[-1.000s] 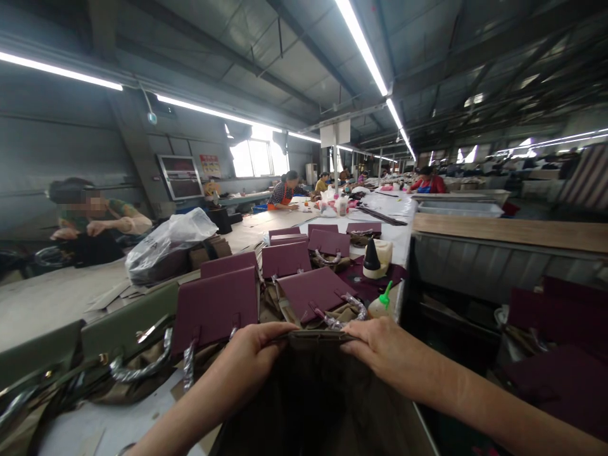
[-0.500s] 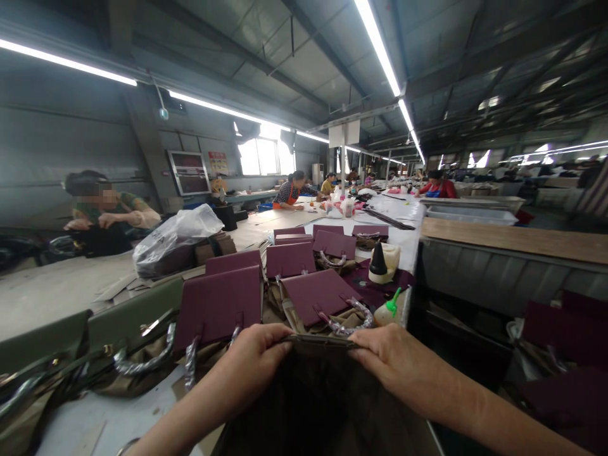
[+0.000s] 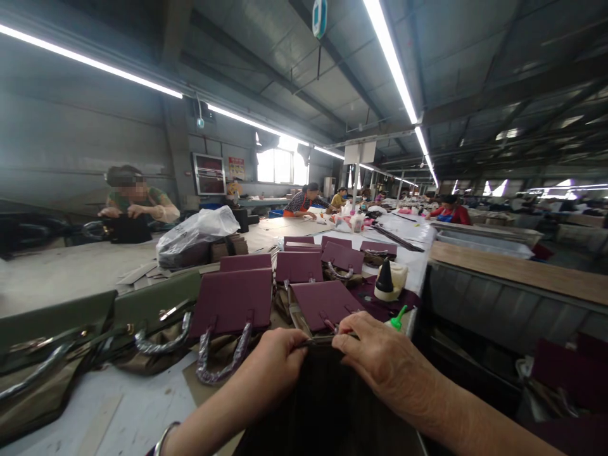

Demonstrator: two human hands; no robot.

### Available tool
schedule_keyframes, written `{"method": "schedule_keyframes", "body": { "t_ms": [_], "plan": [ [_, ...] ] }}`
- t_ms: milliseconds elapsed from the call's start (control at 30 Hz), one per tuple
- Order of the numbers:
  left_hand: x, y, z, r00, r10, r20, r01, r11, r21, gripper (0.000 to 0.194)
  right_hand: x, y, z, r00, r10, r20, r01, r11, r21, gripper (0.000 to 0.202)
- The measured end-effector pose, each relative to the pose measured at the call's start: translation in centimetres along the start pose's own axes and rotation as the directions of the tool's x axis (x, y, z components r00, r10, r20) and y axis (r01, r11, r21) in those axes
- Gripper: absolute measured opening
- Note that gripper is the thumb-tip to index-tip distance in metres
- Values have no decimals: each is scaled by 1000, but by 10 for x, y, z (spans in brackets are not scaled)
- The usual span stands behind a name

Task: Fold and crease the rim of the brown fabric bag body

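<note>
My left hand (image 3: pixel 280 361) pinches the top edge of a dark fabric bag lining (image 3: pixel 327 405), thumb and fingers pressed together. On the other end of that edge, my right hand (image 3: pixel 382 354) is closed, its fingers bent over the rim. The lining hangs down toward me, and its lower part is in deep shadow. Just beyond my hands lies a burgundy handbag (image 3: pixel 323 303) with its flap tilted up. To the left stands a larger burgundy bag panel (image 3: pixel 232 301) with a plastic-wrapped handle (image 3: pixel 223 367).
Green bags (image 3: pixel 156 304) lie at left, near a clear plastic bag (image 3: pixel 197 234). A pale container with a black cone (image 3: pixel 387 278) and a green-tipped bottle (image 3: pixel 399 318) stand at right. A grey bin (image 3: pixel 498 304) flanks the table. A co-worker (image 3: pixel 137 196) handles black material.
My right hand has moved left along the lining's edge, closer to my left hand, and its fingers now curl over it. The view has turned slightly left.
</note>
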State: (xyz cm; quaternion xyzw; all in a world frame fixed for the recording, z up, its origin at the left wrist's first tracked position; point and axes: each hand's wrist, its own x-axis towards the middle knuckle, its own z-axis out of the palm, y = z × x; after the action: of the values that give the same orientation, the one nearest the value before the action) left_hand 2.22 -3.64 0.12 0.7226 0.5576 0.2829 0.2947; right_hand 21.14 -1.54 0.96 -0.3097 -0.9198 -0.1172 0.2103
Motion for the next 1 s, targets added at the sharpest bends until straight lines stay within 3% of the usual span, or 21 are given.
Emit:
{"method": "schedule_keyframes", "body": {
  "t_ms": [167, 533, 767, 1000],
  "plan": [
    [-4, -2, 3, 999, 23, -44, -22, 1000, 16, 28, 7, -4, 4, 1000, -3, 22, 6, 991, -137, 11],
    [-5, -2, 1, 997, 38, -62, -38, 999, -6, 28, 17, -9, 11, 999, 11, 40, 1, 957, -289, 11],
    [-3, -5, -3, 998, 57, -28, -58, 998, -32, 28, 16, -7, 13, 998, 33, 59, -21, 980, -199, 9],
    [-1, -2, -3, 998, 63, 4, -62, 993, -98, 29, 19, -8, 14, 979, 202, 21, -198, 974, -108, 7]
  ]
}}
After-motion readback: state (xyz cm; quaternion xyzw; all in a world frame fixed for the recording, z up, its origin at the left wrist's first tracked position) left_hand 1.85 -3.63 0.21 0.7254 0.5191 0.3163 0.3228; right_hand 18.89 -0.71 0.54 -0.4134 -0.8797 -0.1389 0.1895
